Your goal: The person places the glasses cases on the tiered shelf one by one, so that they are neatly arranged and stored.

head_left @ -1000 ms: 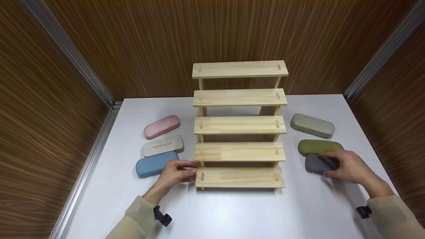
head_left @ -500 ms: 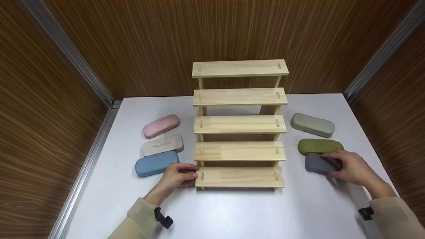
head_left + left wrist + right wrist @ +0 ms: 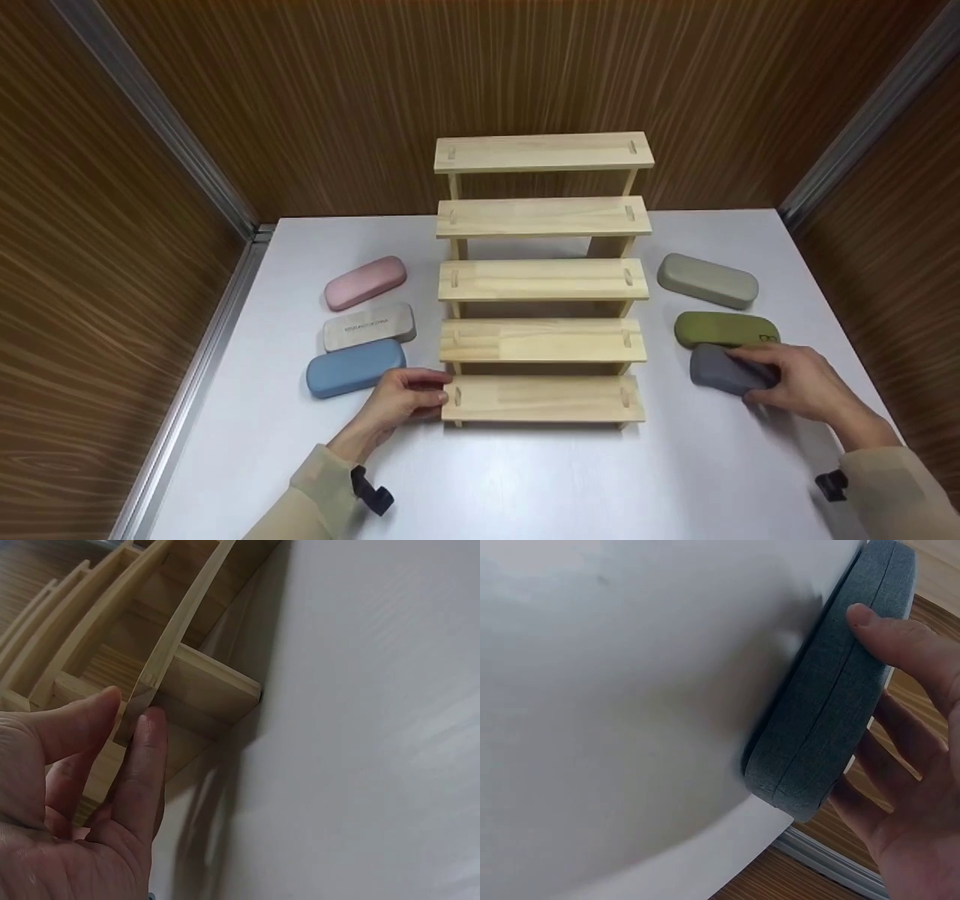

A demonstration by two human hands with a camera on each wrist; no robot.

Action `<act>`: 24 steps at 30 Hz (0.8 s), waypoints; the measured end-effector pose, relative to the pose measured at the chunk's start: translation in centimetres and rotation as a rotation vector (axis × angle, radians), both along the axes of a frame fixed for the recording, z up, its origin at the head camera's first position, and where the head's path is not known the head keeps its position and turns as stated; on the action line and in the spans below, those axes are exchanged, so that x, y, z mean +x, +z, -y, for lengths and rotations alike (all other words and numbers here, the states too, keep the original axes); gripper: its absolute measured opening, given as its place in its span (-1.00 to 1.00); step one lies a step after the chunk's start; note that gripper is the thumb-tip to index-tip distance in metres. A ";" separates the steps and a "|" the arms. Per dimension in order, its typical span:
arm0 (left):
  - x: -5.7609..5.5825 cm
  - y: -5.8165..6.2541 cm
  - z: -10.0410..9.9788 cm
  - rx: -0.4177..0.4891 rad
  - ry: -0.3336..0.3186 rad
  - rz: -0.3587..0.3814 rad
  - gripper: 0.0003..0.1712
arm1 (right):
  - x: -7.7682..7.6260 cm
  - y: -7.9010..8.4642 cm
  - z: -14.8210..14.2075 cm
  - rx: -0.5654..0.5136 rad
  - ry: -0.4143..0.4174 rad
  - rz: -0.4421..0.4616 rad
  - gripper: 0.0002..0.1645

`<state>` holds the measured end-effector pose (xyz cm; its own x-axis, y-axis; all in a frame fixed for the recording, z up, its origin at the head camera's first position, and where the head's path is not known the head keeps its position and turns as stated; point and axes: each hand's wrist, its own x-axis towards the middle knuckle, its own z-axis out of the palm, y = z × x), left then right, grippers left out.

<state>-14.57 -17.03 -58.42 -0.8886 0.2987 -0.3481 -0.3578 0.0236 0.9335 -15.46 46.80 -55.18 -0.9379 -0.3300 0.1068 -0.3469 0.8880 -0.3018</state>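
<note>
A five-step wooden display stand stands at the middle of the white table. My left hand pinches the left end of its lowest step; in the left wrist view the thumb and fingers sit on either side of the board. On the right, my right hand grips the right part of a dark grey glasses case. In the right wrist view the thumb presses the seamed side of this case, which appears bluish there, with the fingers on its far side. The case's right end is hidden in the head view.
Behind the dark grey case lie an olive glasses case and a pale grey-green one. Left of the stand lie blue, off-white and pink cases. Wood-grain panels enclose the table's back and sides.
My right hand has slid slightly rightward along the dark grey case, uncovering the olive case's glasses mark. My left hand has edged right onto the step's end. The cases look unmoved.
</note>
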 end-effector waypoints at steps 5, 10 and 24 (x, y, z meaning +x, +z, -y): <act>-0.1 -0.1 -0.2 0.004 -0.006 0.015 -0.54 | 0.0 -0.1 -0.1 0.012 0.002 -0.033 -0.14; 0.0 -0.3 -0.3 -0.001 0.005 0.027 -0.55 | 0.0 -0.1 -0.3 0.005 -0.023 -0.010 -0.16; 0.0 -0.7 -0.4 0.025 0.028 0.044 -0.54 | -0.2 1.3 -0.1 -0.062 0.049 -0.137 -0.26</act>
